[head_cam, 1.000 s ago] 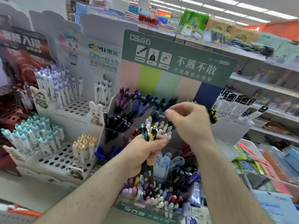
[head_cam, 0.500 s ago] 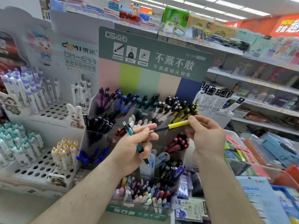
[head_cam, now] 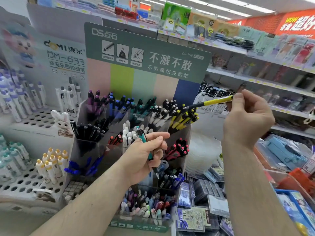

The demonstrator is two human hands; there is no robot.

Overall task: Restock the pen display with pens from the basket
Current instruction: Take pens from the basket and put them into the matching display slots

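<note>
The tiered pen display [head_cam: 184, 138] with a green header card holds compartments of purple, blue, green, white and yellow pens. My right hand [head_cam: 247, 120] pinches a yellow-and-black pen [head_cam: 211, 102] by its back end, its black tip pointing left and down over the yellow pens' compartment [head_cam: 183, 119]. Lower down in front of the display, my left hand [head_cam: 144, 157] grips a teal pen [head_cam: 142, 136], upright and tilted, its tip sticking out below the fist. No basket is in view.
A white pegboard stand [head_cam: 25, 181] with white and yellow-capped pens sits to the left. Refill packs [head_cam: 192, 218] lie at the lower right. Store shelves [head_cam: 272, 82] run behind on the right. A clear bin of mixed pens [head_cam: 144, 206] fills the display's bottom tier.
My right hand pulled the yellow pen out of the bunch in my left hand and carried it up and right above the yellow compartment. My left hand now holds the teal pen alone.
</note>
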